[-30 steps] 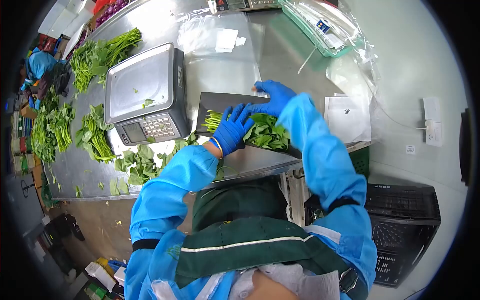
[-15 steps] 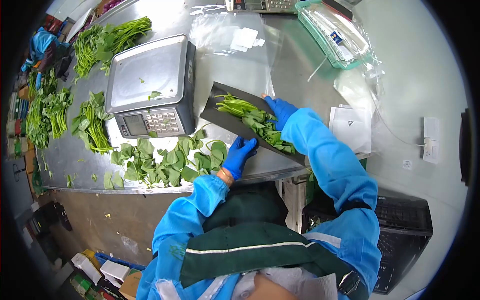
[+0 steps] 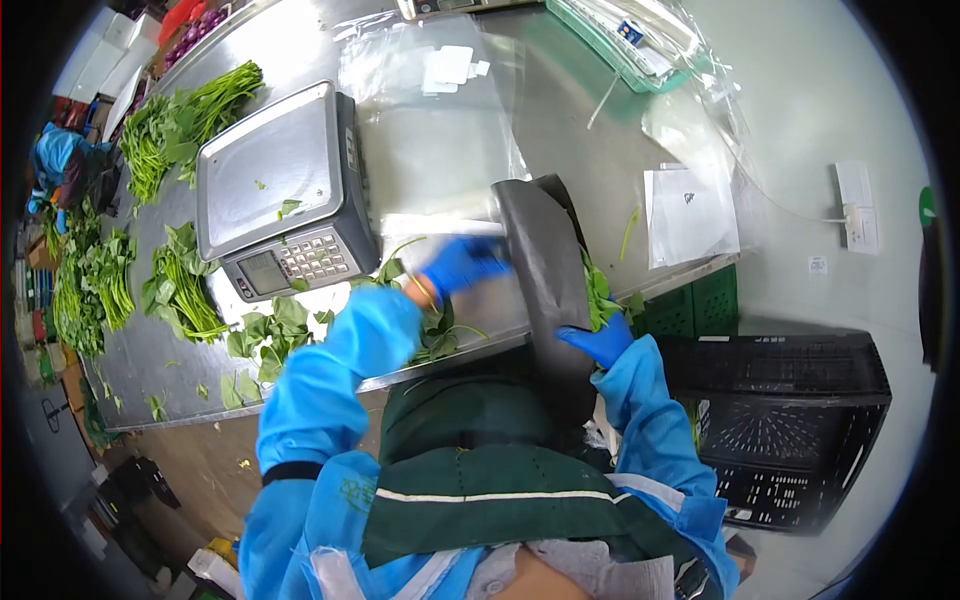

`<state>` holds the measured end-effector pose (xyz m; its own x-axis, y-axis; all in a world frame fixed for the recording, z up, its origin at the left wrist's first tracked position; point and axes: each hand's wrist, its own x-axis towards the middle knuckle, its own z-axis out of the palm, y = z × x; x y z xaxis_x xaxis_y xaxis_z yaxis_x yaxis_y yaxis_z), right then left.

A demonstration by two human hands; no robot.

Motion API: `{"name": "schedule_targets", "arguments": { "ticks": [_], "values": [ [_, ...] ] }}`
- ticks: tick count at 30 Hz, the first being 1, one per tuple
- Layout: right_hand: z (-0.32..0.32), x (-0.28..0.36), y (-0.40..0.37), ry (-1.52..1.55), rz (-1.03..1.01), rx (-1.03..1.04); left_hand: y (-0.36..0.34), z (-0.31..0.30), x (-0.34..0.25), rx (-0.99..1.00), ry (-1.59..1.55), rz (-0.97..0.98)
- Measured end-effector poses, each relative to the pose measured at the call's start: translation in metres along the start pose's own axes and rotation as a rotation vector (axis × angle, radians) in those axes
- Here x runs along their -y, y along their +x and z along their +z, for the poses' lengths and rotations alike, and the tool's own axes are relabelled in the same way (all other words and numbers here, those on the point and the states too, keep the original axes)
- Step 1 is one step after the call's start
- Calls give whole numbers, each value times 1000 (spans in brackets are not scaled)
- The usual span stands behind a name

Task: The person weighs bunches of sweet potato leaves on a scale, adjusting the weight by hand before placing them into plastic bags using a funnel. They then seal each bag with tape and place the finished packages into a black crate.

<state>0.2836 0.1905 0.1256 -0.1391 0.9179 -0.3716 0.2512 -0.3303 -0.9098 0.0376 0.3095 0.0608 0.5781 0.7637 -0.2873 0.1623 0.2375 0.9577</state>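
Note:
A dark grey-black sheet [image 3: 545, 270] stands tilted at the table's front edge, folded over a bunch of leafy greens [image 3: 598, 295], whose leaves poke out along its right side. My gloved right hand [image 3: 603, 343] grips the sheet low on that side, thumb across its face, right below the leaves. Left of the sheet, my gloved left hand [image 3: 465, 268] is smeared by motion, its fingertips close to the sheet's edge. Loose leaves [image 3: 275, 338] lie beneath and beside my left forearm.
A digital scale [image 3: 275, 185] stands left of centre. More bunches of greens [image 3: 182, 290] lie to its left. Clear plastic bags [image 3: 430, 140] and a green basket [image 3: 600, 45] are farther back. Black crates [image 3: 780, 430] stand at right. A co-worker [image 3: 62, 165] is at far left.
The sheet, lying open with the greens on it before, is now folded over them and turned more upright. My right hand has moved down toward me; my left hand has risen from the table's edge.

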Motion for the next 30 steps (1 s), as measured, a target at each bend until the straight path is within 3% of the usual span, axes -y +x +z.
{"name": "schedule_targets", "arguments": {
  "ticks": [2,5,7,9,11,13,15,17,19,22,25,26,29,30],
  "values": [
    [-6,-18,-20,114,115,68,26,-65,-16,-214,513,101],
    [6,-14,-38,159,54,-9,42,-128,-17,-68,930,110],
    [14,-20,-42,37,-18,-37,50,-142,-2,35,965,122],
    [27,-11,-40,285,-53,-8,60,-145,3,56,869,67],
    [37,-5,-35,278,-47,-19,62,-139,-4,74,768,4],
    [44,-4,-22,198,-75,17,65,-124,-18,11,625,100],
    [49,-5,-15,133,-125,-9,56,-102,-52,-4,716,168],
    [52,-7,-13,331,112,-66,52,-91,-66,-65,752,210],
    [50,-23,-14,278,41,-105,50,-88,-61,-132,719,256],
    [41,-18,-27,201,-32,-148,51,-88,-38,-254,963,259],
    [32,-26,-53,303,93,-85,47,-76,-4,-141,1026,234],
    [36,-28,-63,134,44,-172,45,-71,-5,-157,1041,192],
    [45,-12,-72,370,18,-188,40,-59,-23,-281,855,247],
    [46,-20,-67,223,-30,-178,38,-56,-34,-268,778,334]
  ]
}}
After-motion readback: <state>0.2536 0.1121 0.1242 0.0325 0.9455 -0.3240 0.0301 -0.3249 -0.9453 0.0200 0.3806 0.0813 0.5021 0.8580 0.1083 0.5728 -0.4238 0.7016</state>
